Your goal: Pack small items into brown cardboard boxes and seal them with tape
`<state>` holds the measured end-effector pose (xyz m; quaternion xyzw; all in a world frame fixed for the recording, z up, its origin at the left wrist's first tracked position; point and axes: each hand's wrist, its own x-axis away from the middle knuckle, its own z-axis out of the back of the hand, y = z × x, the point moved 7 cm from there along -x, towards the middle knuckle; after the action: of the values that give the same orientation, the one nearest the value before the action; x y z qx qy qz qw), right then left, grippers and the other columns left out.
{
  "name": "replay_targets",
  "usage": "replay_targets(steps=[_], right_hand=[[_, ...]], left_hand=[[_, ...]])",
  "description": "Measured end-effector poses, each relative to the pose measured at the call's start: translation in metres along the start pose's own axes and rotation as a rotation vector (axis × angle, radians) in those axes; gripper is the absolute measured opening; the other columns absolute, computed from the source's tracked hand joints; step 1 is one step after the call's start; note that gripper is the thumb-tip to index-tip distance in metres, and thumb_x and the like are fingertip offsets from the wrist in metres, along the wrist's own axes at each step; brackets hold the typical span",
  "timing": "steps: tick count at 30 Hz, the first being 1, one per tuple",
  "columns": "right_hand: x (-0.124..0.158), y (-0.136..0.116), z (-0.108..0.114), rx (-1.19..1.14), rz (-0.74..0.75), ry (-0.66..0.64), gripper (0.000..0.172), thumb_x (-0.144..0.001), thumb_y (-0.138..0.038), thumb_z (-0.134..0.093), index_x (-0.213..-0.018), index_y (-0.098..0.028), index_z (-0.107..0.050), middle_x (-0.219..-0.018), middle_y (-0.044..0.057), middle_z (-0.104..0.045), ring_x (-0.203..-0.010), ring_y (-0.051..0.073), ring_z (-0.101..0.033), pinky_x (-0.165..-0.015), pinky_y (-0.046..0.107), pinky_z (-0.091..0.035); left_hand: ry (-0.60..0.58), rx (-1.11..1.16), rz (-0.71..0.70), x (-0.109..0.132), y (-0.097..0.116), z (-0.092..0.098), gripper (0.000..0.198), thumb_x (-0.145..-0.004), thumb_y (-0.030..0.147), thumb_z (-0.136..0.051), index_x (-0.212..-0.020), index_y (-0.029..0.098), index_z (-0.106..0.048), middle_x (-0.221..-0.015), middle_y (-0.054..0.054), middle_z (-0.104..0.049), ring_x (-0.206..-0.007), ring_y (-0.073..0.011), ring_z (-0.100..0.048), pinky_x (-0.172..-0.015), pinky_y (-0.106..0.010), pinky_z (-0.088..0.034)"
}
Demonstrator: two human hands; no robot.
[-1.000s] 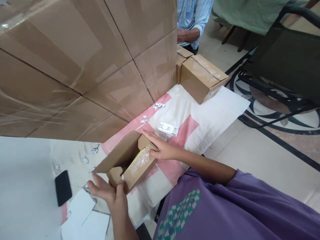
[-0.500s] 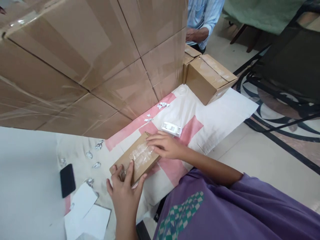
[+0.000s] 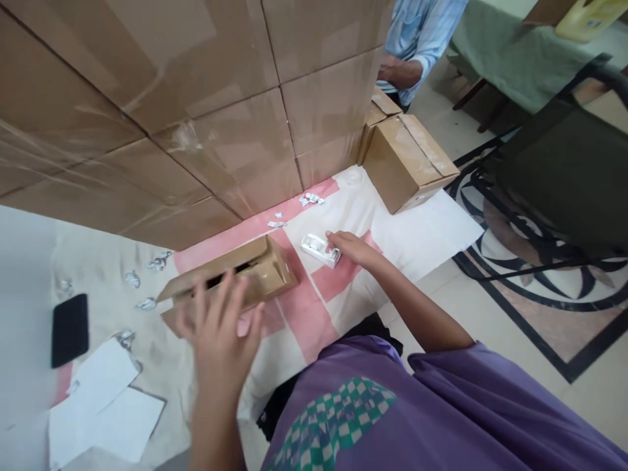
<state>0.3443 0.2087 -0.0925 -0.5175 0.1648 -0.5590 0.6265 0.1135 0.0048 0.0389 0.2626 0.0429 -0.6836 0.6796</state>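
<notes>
A small brown cardboard box (image 3: 255, 271) lies on the pink-and-white cloth (image 3: 304, 307), its lid flap slightly lifted. My left hand (image 3: 218, 330) hovers over its near side, fingers spread, blurred by motion. My right hand (image 3: 350, 247) reaches to a white tape dispenser (image 3: 318, 249) just right of the box, with its fingers touching the dispenser's end.
A wall of large taped cartons (image 3: 196, 111) rises behind. More small boxes (image 3: 407, 160) sit at the back right, near another person in a light blue shirt (image 3: 422, 39). A black phone (image 3: 70, 329), white papers (image 3: 103, 405) and crumpled foil bits (image 3: 147, 281) lie left.
My right hand left the box and went right to the tape dispenser. My left hand lifted off the box's near end; the lid, pressed shut half a second ago, now gapes slightly.
</notes>
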Motion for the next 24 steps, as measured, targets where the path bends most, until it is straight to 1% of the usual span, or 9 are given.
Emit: replay_targets(steps=[1, 3, 5, 8, 9, 11, 14, 18, 24], right_hand=[[-0.002, 0.002, -0.002, 0.002, -0.003, -0.006, 0.047, -0.097, -0.047, -0.048, -0.068, -0.018, -0.072, -0.09, 0.007, -0.07, -0.083, 0.019, -0.063, -0.079, 0.029, -0.046], [-0.007, 0.005, -0.004, -0.002, 0.0, -0.015, 0.038, -0.093, -0.037, -0.053, -0.065, -0.019, -0.07, -0.092, 0.007, -0.07, -0.085, 0.02, -0.063, -0.078, 0.029, -0.048], [-0.009, 0.005, -0.006, -0.018, 0.014, -0.025, 0.031, -0.089, -0.027, -0.054, -0.062, -0.021, -0.068, -0.09, 0.006, -0.07, -0.086, 0.02, -0.063, -0.077, 0.029, -0.049], [-0.007, 0.003, -0.007, -0.051, 0.044, -0.012, 0.026, -0.086, -0.022, -0.054, -0.063, -0.021, -0.066, -0.085, 0.006, -0.07, -0.083, 0.02, -0.063, -0.075, 0.03, -0.05], [-0.005, 0.002, -0.008, -0.062, 0.054, 0.002, 0.024, -0.085, -0.022, -0.055, -0.064, -0.021, -0.065, -0.085, 0.006, -0.069, -0.082, 0.02, -0.063, -0.074, 0.03, -0.05], [-0.001, -0.001, -0.01, -0.081, 0.073, 0.034, 0.021, -0.084, -0.026, -0.057, -0.066, -0.02, -0.064, -0.085, 0.005, -0.068, -0.082, 0.02, -0.063, -0.074, 0.031, -0.05], [0.008, -0.002, -0.012, -0.088, 0.103, 0.094, 0.024, -0.082, -0.034, -0.061, -0.064, -0.019, -0.061, -0.087, 0.004, -0.064, -0.088, 0.021, -0.061, -0.081, 0.033, -0.048], [0.029, 0.005, -0.003, -0.09, 0.139, 0.188, 0.026, -0.078, -0.035, -0.061, -0.058, -0.02, -0.052, -0.088, 0.004, -0.057, -0.097, 0.022, -0.054, -0.09, 0.036, -0.043], [0.052, 0.024, 0.003, -0.147, 0.142, 0.153, 0.037, -0.082, -0.044, -0.06, -0.058, -0.022, -0.041, -0.064, -0.003, -0.046, -0.066, 0.015, -0.047, -0.067, 0.031, -0.041]], left_hand=[[0.078, 0.124, -0.103, 0.005, 0.026, -0.008, 0.05, -0.092, 0.032, -0.065, -0.141, 0.03, -0.055, -0.137, -0.012, -0.064, -0.143, -0.0379, -0.045, -0.116, -0.067, -0.024], [0.094, 0.213, -0.199, 0.009, 0.07, -0.045, 0.043, -0.089, 0.036, -0.068, -0.131, 0.039, -0.059, -0.125, -0.006, -0.068, -0.127, -0.0311, -0.06, -0.11, -0.058, -0.04], [0.108, 0.254, -0.231, 0.0, 0.097, -0.092, 0.044, -0.086, 0.037, -0.072, -0.128, 0.037, -0.059, -0.126, -0.007, -0.066, -0.126, -0.0291, -0.06, -0.106, -0.051, -0.046], [0.129, 0.328, 0.004, -0.032, 0.085, -0.158, 0.079, -0.079, 0.05, -0.077, -0.144, 0.02, -0.042, -0.156, -0.024, -0.034, -0.152, -0.0423, -0.024, -0.116, -0.063, -0.031], [0.097, 0.348, 0.034, -0.042, 0.077, -0.177, 0.087, -0.08, 0.049, -0.076, -0.149, 0.017, -0.035, -0.159, -0.027, -0.026, -0.153, -0.0432, -0.019, -0.117, -0.063, -0.028], [0.062, 0.394, 0.049, -0.056, 0.063, -0.201, 0.099, -0.078, 0.049, -0.077, -0.154, 0.013, -0.024, -0.157, -0.03, -0.025, -0.151, -0.0429, -0.022, -0.118, -0.062, -0.028], [0.049, 0.423, 0.033, -0.059, 0.05, -0.213, 0.105, -0.077, 0.051, -0.077, -0.155, 0.013, -0.019, -0.154, -0.029, -0.03, -0.148, -0.0402, -0.029, -0.119, -0.059, -0.028], [0.052, 0.397, 0.041, -0.053, 0.051, -0.209, 0.102, -0.079, 0.05, -0.074, -0.156, 0.013, -0.018, -0.154, -0.028, -0.031, -0.147, -0.0392, -0.03, -0.119, -0.058, -0.029], [0.06, 0.383, 0.048, -0.055, 0.054, -0.205, 0.104, -0.077, 0.054, -0.077, -0.155, 0.011, -0.024, -0.153, -0.027, -0.035, -0.144, -0.0387, -0.032, -0.118, -0.055, -0.031]])
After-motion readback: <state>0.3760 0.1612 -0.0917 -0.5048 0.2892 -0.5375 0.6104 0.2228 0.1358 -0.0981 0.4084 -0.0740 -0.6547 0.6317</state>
